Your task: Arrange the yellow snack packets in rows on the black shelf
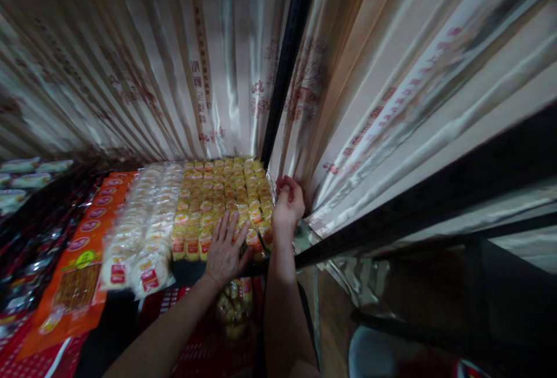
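Rows of small yellow wrapped snacks (217, 186) are packed tightly on a shelf, with red labels on the front ones. My left hand (225, 250) lies over their front right part, palm down and fingers spread, holding nothing. Beyond the right end of the rows, close to the black upright post (282, 82) and the curtain, is my right hand (289, 203). Its fingers are curled in, and I cannot make out what, if anything, they hold. A loose strip of clear film seems to show beside that hand.
White round packaged cakes (150, 273) and orange snack packs (80, 256) stand to the left. A pale printed curtain (209, 76) hangs behind and right. Below are a red basket (204, 346) and bagged round items (235, 308). A dark rail (391, 210) crosses at right.
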`<state>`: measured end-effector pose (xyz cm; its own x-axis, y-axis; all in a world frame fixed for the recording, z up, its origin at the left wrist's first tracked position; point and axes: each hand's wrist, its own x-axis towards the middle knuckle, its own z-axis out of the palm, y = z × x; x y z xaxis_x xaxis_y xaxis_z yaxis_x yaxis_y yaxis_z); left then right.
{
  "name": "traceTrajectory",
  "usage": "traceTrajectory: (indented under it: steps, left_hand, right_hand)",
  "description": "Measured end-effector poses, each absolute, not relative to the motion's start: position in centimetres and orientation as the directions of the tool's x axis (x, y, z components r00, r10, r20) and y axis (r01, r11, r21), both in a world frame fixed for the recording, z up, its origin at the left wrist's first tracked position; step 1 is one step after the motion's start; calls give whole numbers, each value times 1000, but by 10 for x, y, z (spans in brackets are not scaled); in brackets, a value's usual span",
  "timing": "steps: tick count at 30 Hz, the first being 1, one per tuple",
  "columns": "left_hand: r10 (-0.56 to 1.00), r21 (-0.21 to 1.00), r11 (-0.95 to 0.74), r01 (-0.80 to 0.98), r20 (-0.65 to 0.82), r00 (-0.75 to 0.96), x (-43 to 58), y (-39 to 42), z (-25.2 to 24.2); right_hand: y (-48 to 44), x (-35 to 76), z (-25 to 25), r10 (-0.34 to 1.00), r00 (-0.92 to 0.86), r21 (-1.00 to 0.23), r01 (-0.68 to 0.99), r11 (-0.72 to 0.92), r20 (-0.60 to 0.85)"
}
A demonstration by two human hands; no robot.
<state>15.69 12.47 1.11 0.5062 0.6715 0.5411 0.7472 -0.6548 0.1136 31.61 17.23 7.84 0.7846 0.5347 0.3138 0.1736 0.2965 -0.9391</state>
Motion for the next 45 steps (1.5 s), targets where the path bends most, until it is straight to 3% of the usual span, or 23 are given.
traceTrajectory:
  steps: [3, 7, 13, 17, 23, 27, 36, 45]
  left_hand:
    - [659, 112, -664, 739, 554, 509, 156, 124, 10]
    - [624, 73, -685, 725, 572, 533, 155, 123, 8]
    - [557, 17, -718, 695, 614, 560, 155, 116, 12]
    - [505, -8, -751, 661, 639, 581, 159, 89, 10]
    - [580, 51, -710, 702, 609, 542, 161, 54, 0]
    - [604, 61, -712, 700, 561, 566, 159, 58, -1]
    - [578, 107, -742, 662, 602, 551, 162, 64, -4]
    - [561, 132, -753, 645, 641, 524, 170, 68, -6]
  right_hand:
    - [134, 298, 61, 611, 691, -918, 356, 176, 385]
    - [89, 289, 37, 739, 600, -907, 420, 35, 306]
    - [76, 298, 17, 839, 458, -868, 496, 31, 292]
    - [86, 302, 9, 839, 453, -853, 521, 26, 302]
    - [93, 301, 8, 812, 457, -787, 617, 3, 362]
    - [93, 300, 9, 794, 469, -782, 623, 13, 386]
    - [92, 299, 13, 760, 523, -804, 594, 0, 386]
    - [83, 291, 9, 822, 469, -793, 608, -35, 324]
